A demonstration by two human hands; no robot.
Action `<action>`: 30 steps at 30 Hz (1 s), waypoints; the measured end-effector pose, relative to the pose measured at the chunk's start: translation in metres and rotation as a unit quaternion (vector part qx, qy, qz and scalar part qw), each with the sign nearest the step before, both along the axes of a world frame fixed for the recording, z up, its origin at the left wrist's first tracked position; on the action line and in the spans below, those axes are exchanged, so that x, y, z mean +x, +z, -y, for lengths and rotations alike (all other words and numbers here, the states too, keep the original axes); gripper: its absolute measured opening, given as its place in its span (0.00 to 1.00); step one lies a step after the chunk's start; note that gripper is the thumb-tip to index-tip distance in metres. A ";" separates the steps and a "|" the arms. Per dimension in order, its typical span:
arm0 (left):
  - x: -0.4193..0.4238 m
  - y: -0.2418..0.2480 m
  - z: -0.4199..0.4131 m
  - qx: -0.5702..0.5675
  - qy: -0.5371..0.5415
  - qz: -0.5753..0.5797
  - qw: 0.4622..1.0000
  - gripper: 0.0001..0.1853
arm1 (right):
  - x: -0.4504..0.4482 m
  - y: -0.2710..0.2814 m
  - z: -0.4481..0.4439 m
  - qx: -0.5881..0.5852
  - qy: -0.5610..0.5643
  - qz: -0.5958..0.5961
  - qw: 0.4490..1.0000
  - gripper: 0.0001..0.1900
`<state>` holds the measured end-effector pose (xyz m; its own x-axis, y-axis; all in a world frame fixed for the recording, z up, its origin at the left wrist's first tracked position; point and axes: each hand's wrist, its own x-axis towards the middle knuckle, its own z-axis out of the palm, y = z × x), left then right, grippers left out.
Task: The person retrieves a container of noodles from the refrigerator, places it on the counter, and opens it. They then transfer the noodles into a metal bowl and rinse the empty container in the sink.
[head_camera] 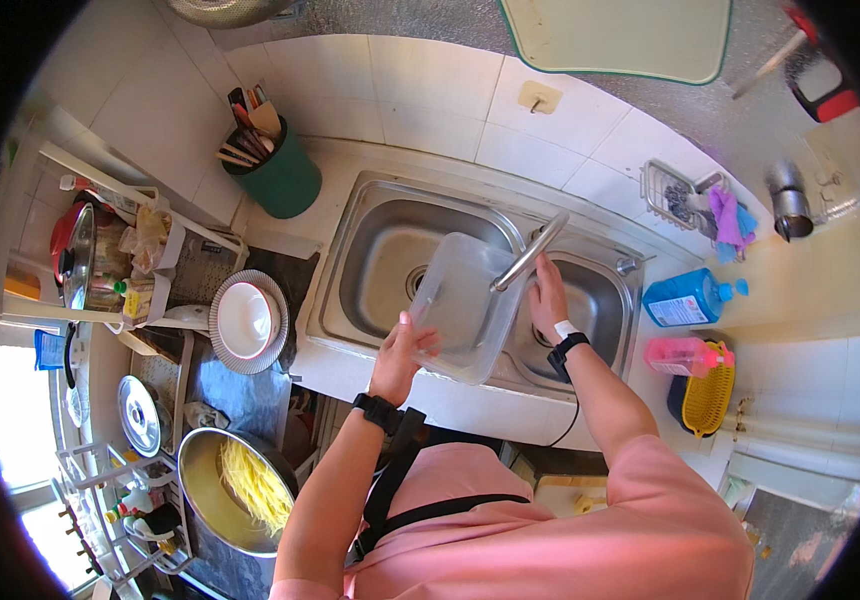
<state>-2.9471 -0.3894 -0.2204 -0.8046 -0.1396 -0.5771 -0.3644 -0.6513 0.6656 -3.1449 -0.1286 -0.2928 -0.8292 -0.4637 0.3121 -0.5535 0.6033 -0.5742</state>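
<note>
A clear plastic container (460, 315) is tilted above the divider of the double stainless steel sink (370, 262), under the metal faucet (531, 251). My left hand (403, 356) grips its left side, thumb up. My right hand (548, 296) is at its right side, beside the faucet spout; how far its fingers touch the container is partly hidden. Whether water runs from the spout cannot be told. Both wrists wear black bands.
A green utensil holder (280, 176) stands behind the left basin. At left are a white bowl (246, 319) on a plate and a metal basin (201, 480) with yellow shreds. A blue bottle (685, 298), pink bottle (677, 356) and yellow basket (707, 397) are at right.
</note>
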 end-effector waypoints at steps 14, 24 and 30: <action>-0.035 -0.006 0.002 0.060 -0.078 0.043 0.994 0.45 | -0.005 0.047 -0.018 -0.290 -0.018 0.534 0.794 0.35; -0.052 -0.020 0.003 0.145 -0.067 0.152 0.975 0.45 | 0.034 0.104 -0.043 -0.203 0.003 0.661 0.723 0.34; -0.048 -0.028 -0.003 0.153 -0.030 0.091 0.984 0.36 | 0.052 0.115 -0.052 -0.226 -0.074 0.617 0.750 0.32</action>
<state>-2.9949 -0.3867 -0.2482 -0.6852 0.1081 -0.7203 -0.5041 -0.7842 0.3619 -3.0928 -0.0770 -0.1777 -0.6474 -0.4160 -0.6387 0.6226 0.1948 -0.7579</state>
